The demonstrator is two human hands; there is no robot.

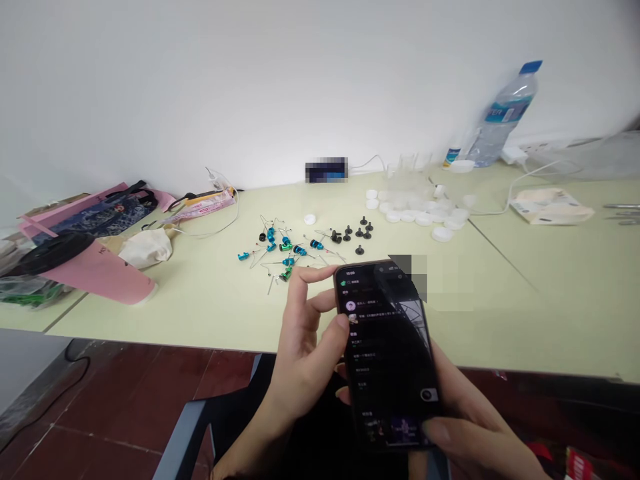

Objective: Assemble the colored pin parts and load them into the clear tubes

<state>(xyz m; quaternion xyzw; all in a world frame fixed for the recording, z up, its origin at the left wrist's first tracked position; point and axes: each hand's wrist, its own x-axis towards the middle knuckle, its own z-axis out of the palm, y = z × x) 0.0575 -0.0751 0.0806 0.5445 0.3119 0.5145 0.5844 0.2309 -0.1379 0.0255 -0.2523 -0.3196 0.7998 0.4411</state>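
A phone (385, 360) with a dark screen of text rows is held upright in front of the table's edge. My left hand (305, 347) grips its left side, thumb on the edge of the screen and index finger at the upper corner. Round the lower right side is my right hand (470, 420), its thumb over the bottom of the screen. Behind the phone, blue and green metal pieces with thin wires (287, 247) lie in a loose group. Several small black pieces (359, 233) stand to their right.
White round lids (423, 217) and clear containers (407, 180) sit at the back right, near a leaning water bottle (505, 117). A tilted pink cup (110, 270) and bags (110, 210) are at the left. A white cable (507, 193) crosses the right of the pale table (200, 307).
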